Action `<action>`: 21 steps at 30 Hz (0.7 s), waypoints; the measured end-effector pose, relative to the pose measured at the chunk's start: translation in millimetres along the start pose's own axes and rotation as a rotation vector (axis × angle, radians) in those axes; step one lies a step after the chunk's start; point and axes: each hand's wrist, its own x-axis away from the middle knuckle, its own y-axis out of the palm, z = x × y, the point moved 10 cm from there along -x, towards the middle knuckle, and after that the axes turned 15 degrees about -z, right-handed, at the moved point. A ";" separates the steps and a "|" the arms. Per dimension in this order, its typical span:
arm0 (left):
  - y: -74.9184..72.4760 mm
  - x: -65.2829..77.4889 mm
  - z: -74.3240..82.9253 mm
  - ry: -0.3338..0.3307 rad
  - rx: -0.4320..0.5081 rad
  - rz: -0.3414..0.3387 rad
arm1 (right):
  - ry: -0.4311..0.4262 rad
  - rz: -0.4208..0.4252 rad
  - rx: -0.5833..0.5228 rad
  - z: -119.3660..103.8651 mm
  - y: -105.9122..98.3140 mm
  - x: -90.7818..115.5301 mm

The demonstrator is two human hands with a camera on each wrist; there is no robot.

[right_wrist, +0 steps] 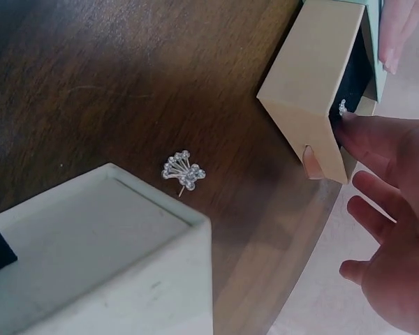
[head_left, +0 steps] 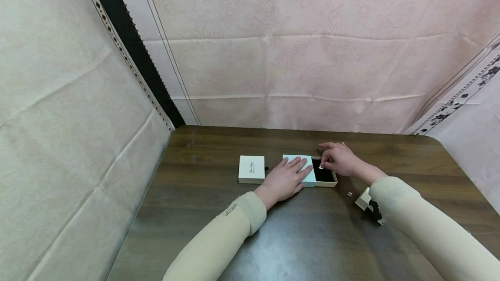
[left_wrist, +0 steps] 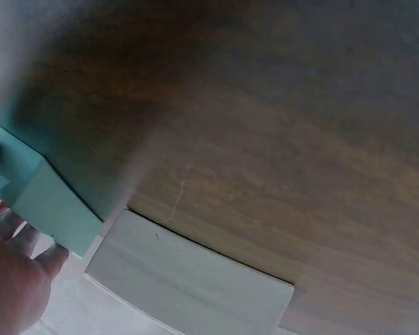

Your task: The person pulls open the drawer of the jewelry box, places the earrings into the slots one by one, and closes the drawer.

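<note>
My left hand [head_left: 283, 181] lies with its fingers spread over the light blue sleeve [head_left: 307, 178] of a small jewelry box. The box's cream drawer [right_wrist: 311, 63], lined in black, is pulled partway out to the right. At this drawer, my right hand [head_left: 340, 159] reaches in with thumb and forefinger, pinching a small sparkling earring [right_wrist: 343, 107] against the black lining; the fingertips partly hide the grip. Its other fingers [right_wrist: 370, 218] are loosely bent. A second rhinestone earring [right_wrist: 184, 169], fan-shaped, lies on the table near the right forearm.
A white lidded box [head_left: 251, 169] with a black tab sits left of the blue sleeve. Under the right forearm stands an open white box [right_wrist: 112, 241] with a black piece by it. The brown wooden table [head_left: 218, 142] meets a cloth backdrop [head_left: 273, 77] behind.
</note>
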 end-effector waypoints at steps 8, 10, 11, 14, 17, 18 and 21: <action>1.4 -1.0 -0.4 -0.008 -0.005 -0.008 | 0.006 0.045 0.083 -7.2 -1.7 1.2; 1.9 -1.2 -0.3 -0.009 -0.004 -0.009 | 0.000 0.060 0.102 -9.4 -2.4 2.2; 2.0 -1.3 -0.3 -0.009 -0.003 -0.009 | -0.004 0.067 0.112 -10.6 -2.9 2.8; 2.2 -1.3 -0.2 -0.009 -0.004 -0.008 | -0.014 0.084 0.134 -12.8 -4.7 4.4; 1.8 -1.3 -0.3 -0.009 -0.005 -0.003 | -0.015 0.087 0.148 -13.4 -5.7 5.2; 1.9 -1.3 -0.4 -0.009 -0.005 -0.002 | -0.014 0.086 0.149 -13.1 -5.8 5.2; 1.8 -1.4 -0.4 -0.008 -0.006 0.001 | -0.011 0.083 0.151 -11.9 -5.4 5.1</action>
